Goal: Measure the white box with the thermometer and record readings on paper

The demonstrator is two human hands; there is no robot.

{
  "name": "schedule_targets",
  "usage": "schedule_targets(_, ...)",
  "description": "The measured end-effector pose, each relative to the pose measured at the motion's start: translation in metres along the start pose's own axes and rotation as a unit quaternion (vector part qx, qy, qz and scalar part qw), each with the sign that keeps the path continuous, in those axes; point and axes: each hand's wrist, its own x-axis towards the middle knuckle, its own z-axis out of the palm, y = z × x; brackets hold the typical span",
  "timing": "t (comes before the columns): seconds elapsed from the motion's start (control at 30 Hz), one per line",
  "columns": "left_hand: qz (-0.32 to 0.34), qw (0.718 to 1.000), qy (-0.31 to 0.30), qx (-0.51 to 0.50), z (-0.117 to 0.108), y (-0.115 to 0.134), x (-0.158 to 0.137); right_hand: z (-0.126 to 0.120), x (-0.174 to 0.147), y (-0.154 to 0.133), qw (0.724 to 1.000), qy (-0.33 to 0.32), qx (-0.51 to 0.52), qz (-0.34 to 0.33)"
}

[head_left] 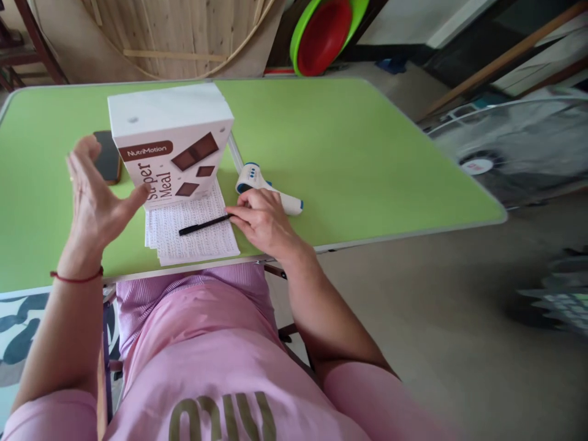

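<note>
A white NutriMotion Super Meal box (pixel 184 159) stands upright on several sheets of handwritten paper (pixel 197 245). My left hand (pixel 96 196) is at the box's left side, open, its thumb and fingers spread wide. Its thumb tip overlaps the box's lower left edge; whether it touches I cannot tell. Over the papers lies a black pen (pixel 202 225), its right end between the fingertips of my right hand (pixel 266 222), which are closed on it. Just behind that hand is a white and blue infrared thermometer (pixel 250 177), its handle partly covered by my fingers.
A dark phone (pixel 108 158) lies left of the box, partly hidden behind my left hand. The green table (pixel 358 153) has a light metal edge. On the right stands a fan (pixel 487 162); green and red basins (pixel 321 37) lean behind the table.
</note>
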Motion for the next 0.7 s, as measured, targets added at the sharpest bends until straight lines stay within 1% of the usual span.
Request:
schedule_targets(0.03, 0.046, 0.994, 0.038, 0.096, 0.002, 0.011, -0.011, 0.000, -0.001, -0.001, 1.000, -0.008, 0.002, -0.004)
schedule_targets(0.07, 0.093, 0.982, 0.065, 0.151, 0.007, 0.022, -0.023, -0.001, -0.002, -0.001, 1.000, -0.013, 0.002, -0.007)
schedule_targets(0.13, 0.144, 0.973, 0.057, 0.172, 0.021, 0.040, -0.052, -0.001, -0.005, -0.001, 1.000, -0.017, 0.003, -0.007)
schedule_targets(0.17, 0.157, 0.969, 0.015, 0.192, 0.030, 0.046, -0.067, -0.002, -0.007, -0.001, 1.000, -0.015, 0.006, -0.005)
schedule_targets(0.23, 0.187, 0.946, -0.071, 0.254, 0.048, 0.053, -0.095, -0.003, -0.011, -0.002, 1.000, 0.011, 0.020, 0.007)
schedule_targets(0.3, 0.210, 0.926, -0.139, 0.281, 0.062, 0.054, -0.117, -0.005, -0.018, -0.006, 0.995, 0.076, 0.055, 0.032)
schedule_targets(0.37, 0.223, 0.915, -0.169, 0.292, 0.072, 0.055, -0.133, -0.007, -0.027, -0.015, 0.977, 0.154, 0.126, 0.075)
schedule_targets(0.4, 0.224, 0.912, -0.174, 0.295, 0.075, 0.055, -0.138, -0.008, -0.033, -0.022, 0.962, 0.187, 0.172, 0.102)
schedule_targets(0.43, 0.223, 0.911, -0.174, 0.299, 0.078, 0.055, -0.141, -0.009, -0.038, -0.030, 0.943, 0.212, 0.220, 0.131)
schedule_targets(0.5, 0.218, 0.910, -0.169, 0.309, 0.083, 0.057, -0.146, -0.011, -0.047, -0.047, 0.908, 0.239, 0.293, 0.179)
schedule_targets(0.57, 0.216, 0.908, -0.161, 0.322, 0.088, 0.058, -0.149, -0.011, -0.054, -0.061, 0.893, 0.238, 0.326, 0.200)
schedule_targets(0.63, 0.213, 0.904, -0.151, 0.339, 0.093, 0.057, -0.151, -0.010, -0.057, -0.069, 0.893, 0.221, 0.331, 0.209)
schedule_targets(0.7, 0.207, 0.902, -0.141, 0.352, 0.096, 0.055, -0.154, -0.008, -0.057, -0.072, 0.898, 0.202, 0.323, 0.220)
